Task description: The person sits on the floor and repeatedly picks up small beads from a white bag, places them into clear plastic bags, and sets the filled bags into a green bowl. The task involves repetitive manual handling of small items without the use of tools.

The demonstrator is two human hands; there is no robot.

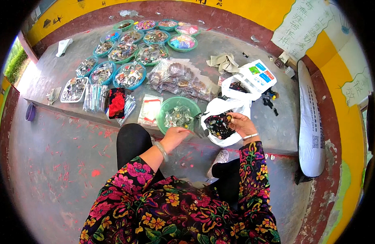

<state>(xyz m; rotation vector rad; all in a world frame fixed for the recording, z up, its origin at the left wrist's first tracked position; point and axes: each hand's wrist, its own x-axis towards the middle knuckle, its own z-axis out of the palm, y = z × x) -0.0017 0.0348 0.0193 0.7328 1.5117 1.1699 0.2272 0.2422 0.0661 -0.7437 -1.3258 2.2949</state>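
Flowered sleeves (254, 173) end in a right hand (243, 125) pinching a trinket (229, 117) at the white bag (223, 105) and a left hand (175, 138), grip unclear, nearer the leftward green bowl (166, 107).

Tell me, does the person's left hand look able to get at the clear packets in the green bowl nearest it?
Probably yes: the left hand is at the near edge of the green bowl, which is open on top, and nothing visible covers the packets. Whether that hand holds something is unclear.

Left fingers (182, 131) angled inward, right fingers (237, 118) curled
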